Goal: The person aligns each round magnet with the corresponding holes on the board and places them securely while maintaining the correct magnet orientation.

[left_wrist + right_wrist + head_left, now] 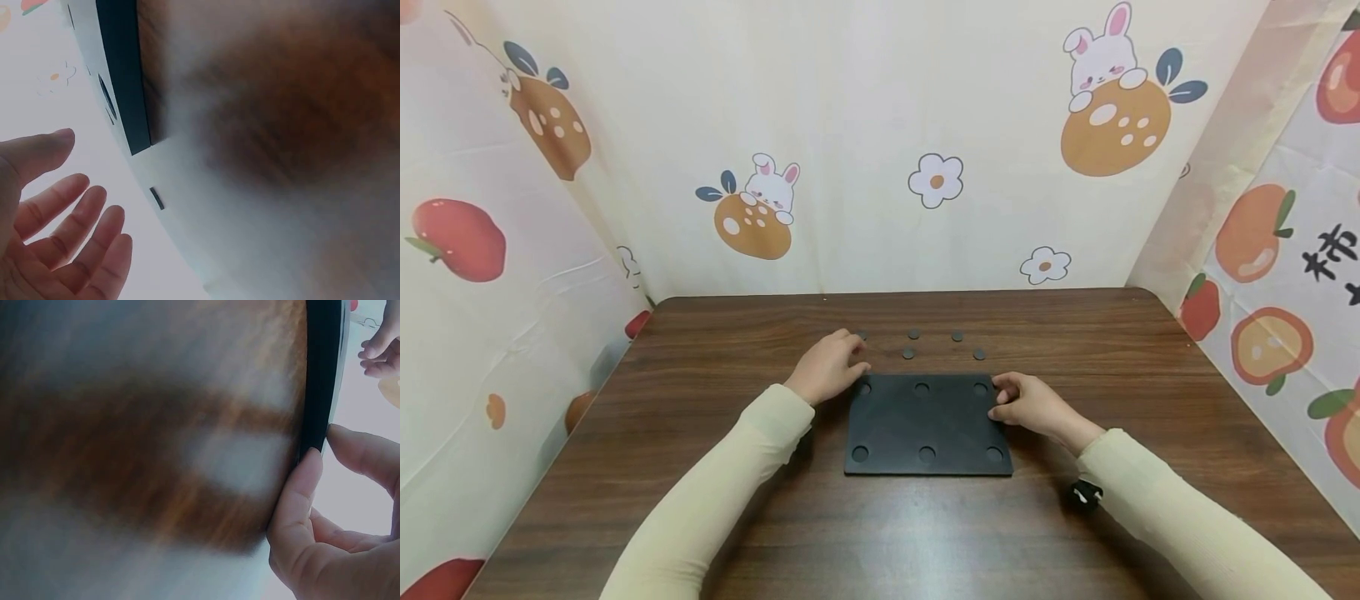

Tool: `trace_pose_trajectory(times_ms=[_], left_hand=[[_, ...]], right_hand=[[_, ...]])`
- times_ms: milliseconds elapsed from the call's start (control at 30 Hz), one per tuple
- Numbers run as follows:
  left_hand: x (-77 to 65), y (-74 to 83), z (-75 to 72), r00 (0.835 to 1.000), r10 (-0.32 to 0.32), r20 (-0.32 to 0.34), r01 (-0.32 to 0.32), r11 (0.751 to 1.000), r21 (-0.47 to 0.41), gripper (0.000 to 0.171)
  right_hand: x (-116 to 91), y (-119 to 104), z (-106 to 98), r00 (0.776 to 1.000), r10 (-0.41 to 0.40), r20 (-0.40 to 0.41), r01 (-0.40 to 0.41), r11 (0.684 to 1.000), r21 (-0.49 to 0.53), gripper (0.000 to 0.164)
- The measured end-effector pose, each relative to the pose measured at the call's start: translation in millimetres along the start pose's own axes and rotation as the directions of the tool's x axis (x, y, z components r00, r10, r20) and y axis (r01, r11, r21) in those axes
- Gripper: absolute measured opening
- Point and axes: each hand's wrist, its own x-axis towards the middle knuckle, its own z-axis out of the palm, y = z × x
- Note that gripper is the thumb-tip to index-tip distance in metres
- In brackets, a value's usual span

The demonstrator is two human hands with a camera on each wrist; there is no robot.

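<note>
Left hand (pixel 829 367), fingers loosely spread, empty near 1 disc (pixel 861 336); right hand (pixel 1033 407) pinches the black board (pixel 925 421) (6 recesses (pixel 927 454)).

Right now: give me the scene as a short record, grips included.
Left grip: holds nothing, near leftmost disc
Right grip: pinches right edge of black board
Recesses: six, round, in the board; none visibly filled
Discs: five visible, apart, beyond the board's far edge
Surface: brown wood-grain table
Backdrop: printed cloth
</note>
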Motion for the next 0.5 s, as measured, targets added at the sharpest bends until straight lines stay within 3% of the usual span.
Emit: trace_pose_trajectory(times_ms=[300, 500], left_hand=[[14.6, -4.8, -3.9, 0.999, -0.035, -0.009, 0.036, 0.999, 0.030, 0.043], [24.4, -9.8, -4.0, 0.995, -0.105, -0.002, 0.105, 0.995, -0.005, 0.046]], right_hand=[[0, -1, 1, 1.000, 0.003, -0.007, -0.003, 1.000, -0.003, 0.063], [0, 0, 1, 1.000, 0.004, -0.008, -0.004, 1.000, -0.002, 0.063]])
